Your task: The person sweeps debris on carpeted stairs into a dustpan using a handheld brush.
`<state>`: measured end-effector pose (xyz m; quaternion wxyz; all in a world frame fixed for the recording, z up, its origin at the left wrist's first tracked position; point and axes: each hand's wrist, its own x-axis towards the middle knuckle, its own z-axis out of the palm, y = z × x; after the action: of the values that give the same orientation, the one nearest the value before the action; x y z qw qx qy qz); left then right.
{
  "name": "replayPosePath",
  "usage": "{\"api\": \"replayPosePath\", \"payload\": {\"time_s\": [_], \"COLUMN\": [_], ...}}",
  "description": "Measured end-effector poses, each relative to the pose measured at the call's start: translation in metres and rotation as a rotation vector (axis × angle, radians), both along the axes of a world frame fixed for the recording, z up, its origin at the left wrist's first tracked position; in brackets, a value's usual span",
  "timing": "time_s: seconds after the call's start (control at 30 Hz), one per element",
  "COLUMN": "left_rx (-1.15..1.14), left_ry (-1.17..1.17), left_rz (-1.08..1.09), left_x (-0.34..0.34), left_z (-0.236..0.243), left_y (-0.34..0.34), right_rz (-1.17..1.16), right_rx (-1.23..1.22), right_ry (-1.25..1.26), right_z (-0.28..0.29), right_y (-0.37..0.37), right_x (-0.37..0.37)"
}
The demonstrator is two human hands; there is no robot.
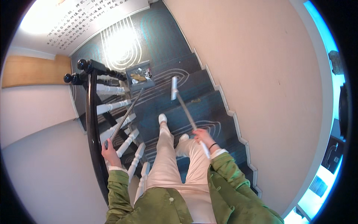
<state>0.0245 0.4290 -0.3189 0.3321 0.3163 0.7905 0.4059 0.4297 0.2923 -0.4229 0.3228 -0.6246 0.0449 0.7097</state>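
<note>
My left hand [111,154] is closed around the top of a long grey dustpan handle [126,116], close beside the black handrail. The handle slants away to a grey dustpan [147,83] lying near the foot of the balusters. Inside the pan is a small heap of litter [138,77], with brownish and white scraps. In my right hand [204,138] is the shaft of a broom [185,111], gripped near its upper end. The broom's narrow pale head [174,88] is over the dark stairs, right of the pan and apart from it; whether it touches the step I cannot tell.
Dark patterned stairs [223,128] run down ahead under my feet. A black handrail [91,123] with white balusters [128,143] bounds the left; a beige wall [268,93] with stepped skirting bounds the right. A brownish patch [195,100] marks one step. A landing [156,37] lies beyond.
</note>
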Motion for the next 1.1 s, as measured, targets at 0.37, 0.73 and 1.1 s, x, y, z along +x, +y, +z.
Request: {"api": "replayPosePath", "payload": {"time_s": [0.37,0.73,1.1], "left_rx": [0.087,-0.007,-0.056], "left_ry": [0.152,0.198,0.214], "left_rz": [-0.106,-0.039,-0.122], "left_x": [-0.005,-0.005,0.027], "left_z": [-0.024,-0.006,-0.003], "left_y": [0.074,0.092,0.128], "right_rz": [0.187,0.366,0.315], "right_rx": [-0.081,0.028,0.050], "right_ry": [0.322,-0.390,0.021], "right_z": [-0.158,-0.069,-0.158], "right_y": [0.143,0.073,0.108], "right_x": [-0.164,-0.134,-0.077]}}
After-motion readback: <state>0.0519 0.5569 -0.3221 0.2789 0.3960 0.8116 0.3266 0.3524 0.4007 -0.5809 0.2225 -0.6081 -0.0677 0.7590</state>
